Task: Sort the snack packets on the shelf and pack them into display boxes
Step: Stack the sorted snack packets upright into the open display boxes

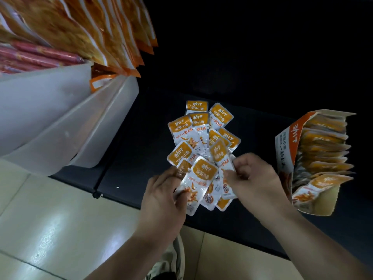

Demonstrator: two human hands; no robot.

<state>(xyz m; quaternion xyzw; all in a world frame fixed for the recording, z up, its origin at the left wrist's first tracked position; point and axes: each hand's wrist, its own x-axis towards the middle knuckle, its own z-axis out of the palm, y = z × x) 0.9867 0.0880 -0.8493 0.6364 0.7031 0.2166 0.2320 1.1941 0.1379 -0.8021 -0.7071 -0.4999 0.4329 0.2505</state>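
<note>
Several small orange-and-white snack packets [198, 128] lie fanned out on the dark bottom shelf [141, 138]. My left hand [161, 199] grips the lower edge of one packet [198, 178] at the front of the pile. Just to its right, my right hand [252, 176] pinches another packet [220, 156] between thumb and fingers. An open orange-and-white display box [286, 150] stands on the shelf to the right, packed with a row of the same packets on edge.
Large orange pouches [101, 31] hang at the upper left above red sausage sticks [40, 55] in a white angled shelf tray [60, 110]. Pale floor tiles [50, 229] lie in front of the shelf edge. The shelf's back is dark.
</note>
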